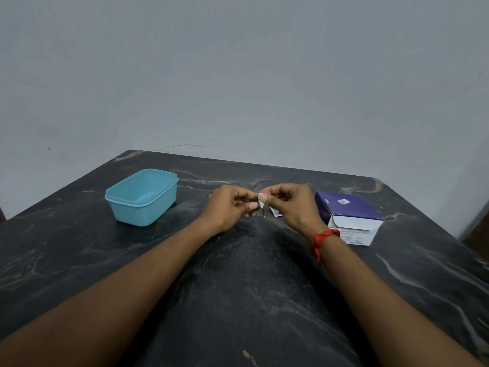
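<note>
Both hands meet above the middle of the dark marble table [251, 287]. My left hand [232, 207] and my right hand [288, 205] pinch a small white piece [262, 201], seemingly a swab or its wrapper, between thumbs and fingertips. The other fingers are curled. A small printed packet [275, 212] lies on the table just below my right hand, partly hidden by it. A red thread is tied round my right wrist.
A light blue plastic tub [143, 198] stands open at the left, with something blue inside. A purple and white carton [349, 217] lies at the right, its flap open. A grey wall runs behind the table's far edge.
</note>
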